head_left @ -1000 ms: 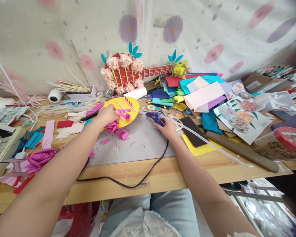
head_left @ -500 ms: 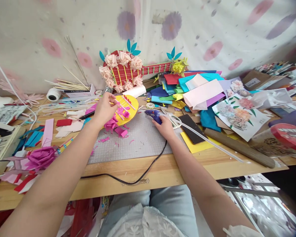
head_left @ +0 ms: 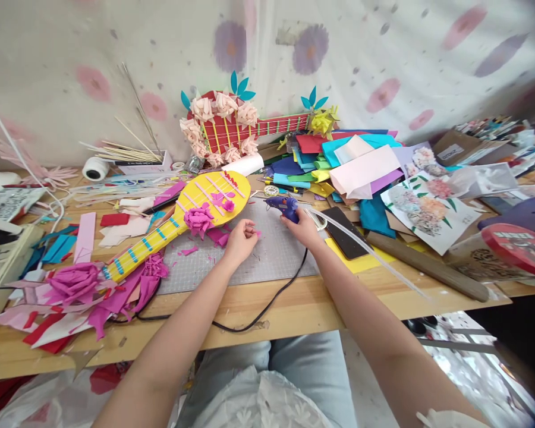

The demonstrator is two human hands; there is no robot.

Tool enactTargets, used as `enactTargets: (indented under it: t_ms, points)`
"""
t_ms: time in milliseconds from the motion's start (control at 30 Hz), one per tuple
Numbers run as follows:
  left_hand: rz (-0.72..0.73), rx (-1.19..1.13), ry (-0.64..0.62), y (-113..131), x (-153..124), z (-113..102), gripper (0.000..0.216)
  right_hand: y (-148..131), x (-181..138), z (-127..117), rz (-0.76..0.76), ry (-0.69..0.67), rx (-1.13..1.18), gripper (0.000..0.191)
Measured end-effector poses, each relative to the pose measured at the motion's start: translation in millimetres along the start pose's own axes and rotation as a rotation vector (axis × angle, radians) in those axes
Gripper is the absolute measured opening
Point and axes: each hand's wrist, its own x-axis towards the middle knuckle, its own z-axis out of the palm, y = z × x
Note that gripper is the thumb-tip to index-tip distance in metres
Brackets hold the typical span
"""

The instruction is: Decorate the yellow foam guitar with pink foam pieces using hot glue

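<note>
Head view: right hand point(head_left: 304, 228) grips purple glue gun point(head_left: 284, 206), centre; left hand point(head_left: 242, 241), apart, curls fingers, hold unclear; yellow craft guitar point(head_left: 194, 195) lies centre-left; lettering on red lid point(head_left: 521, 247), far right, is illegible.

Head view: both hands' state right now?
Left hand: partly curled at a small magenta paper scrap; grip unclear.
Right hand: closed, holding the blue-purple plastic glue gun.

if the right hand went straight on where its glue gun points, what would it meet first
Likely the yellow guitar, at its rounded edge; the glue gun in the right hand would touch first, though depth is unclear and it might pass above.
</note>
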Motion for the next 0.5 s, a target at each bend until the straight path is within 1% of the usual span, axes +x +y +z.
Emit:
enactTargets:
  t_ms: [100,267,367,500]
  points:
    - [0.052,0.020,0.086,-9,2,1,0.023,-5,-4,-18,-0.009,-0.092,0.037,0.042]
    - [0.050,0.016,0.174,-6,-2,3,0.018,-12,-17,-41,0.078,-0.266,0.070,0.047]
    - [0.027,0.001,0.196,-4,-3,4,0.017,-13,-23,-44,0.072,-0.324,0.036,0.047]
    - [-0.001,-0.060,0.192,-5,-3,5,0.022,-14,-25,-41,0.025,-0.334,-0.032,0.048]
